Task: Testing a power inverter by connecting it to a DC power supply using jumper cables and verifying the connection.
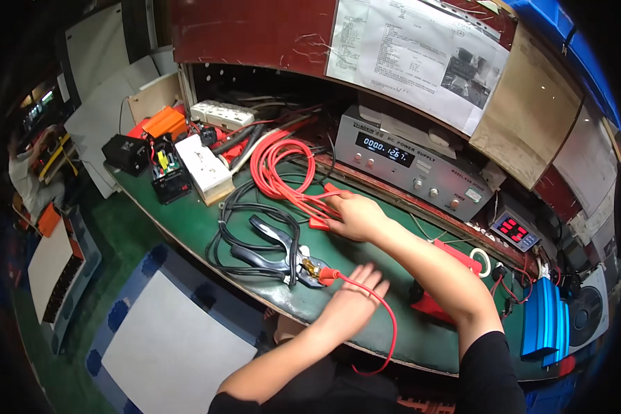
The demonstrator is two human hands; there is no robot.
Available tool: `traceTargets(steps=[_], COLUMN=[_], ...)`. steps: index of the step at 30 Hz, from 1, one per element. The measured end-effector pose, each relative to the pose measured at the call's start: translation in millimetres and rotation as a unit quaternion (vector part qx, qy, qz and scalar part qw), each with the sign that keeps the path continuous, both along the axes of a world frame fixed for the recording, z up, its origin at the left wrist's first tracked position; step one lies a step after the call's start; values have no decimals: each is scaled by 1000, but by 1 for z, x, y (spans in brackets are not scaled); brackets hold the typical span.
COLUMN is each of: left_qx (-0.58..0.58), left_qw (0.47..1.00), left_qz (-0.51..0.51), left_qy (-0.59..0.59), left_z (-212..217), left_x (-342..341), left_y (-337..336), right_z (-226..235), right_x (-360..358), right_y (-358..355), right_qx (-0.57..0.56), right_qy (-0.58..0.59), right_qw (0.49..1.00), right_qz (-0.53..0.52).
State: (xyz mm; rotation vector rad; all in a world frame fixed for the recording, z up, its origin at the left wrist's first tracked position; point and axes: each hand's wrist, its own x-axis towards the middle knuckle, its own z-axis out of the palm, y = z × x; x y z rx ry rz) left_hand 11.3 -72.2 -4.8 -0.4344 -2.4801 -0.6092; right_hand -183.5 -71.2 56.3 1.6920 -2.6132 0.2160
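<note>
We rest left hand (352,298) flat, fingers spread, on green bench (186,228), holding nothing, beside red probe (328,274) already touching black clamp (276,252). Right hand (357,215) closes over red clamp (319,222) just ahead; grip partly hidden. Red cable coil (277,169) lies beyond right hand, not uncoiled. Power supply (414,165) behind it, display lit. We judge hookup partway: red clamp not yet attached.
</note>
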Motion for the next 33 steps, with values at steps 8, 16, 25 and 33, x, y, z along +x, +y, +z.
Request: traceTargets(steps=[8,16,25,33], left_qx=[142,29,22,130], left_qw=[976,937,889,913], left_qz=[137,346,428,368], left_qy=[90,-38,-160,-123], left_z=[100,64,49,49], left_x=[24,-89,-129,-144], left_y=[-128,-317,-323,-340], right_z=[-13,-25,-26,-22], right_x=[13,5,-15,-20], right_y=[-81,-118,-116,-113], right_qx=[-140,-139,-213,-227], right_qy=[-17,-22,-29,-3], right_qw=[989,990,976,971], right_qz=[34,-32,21,79])
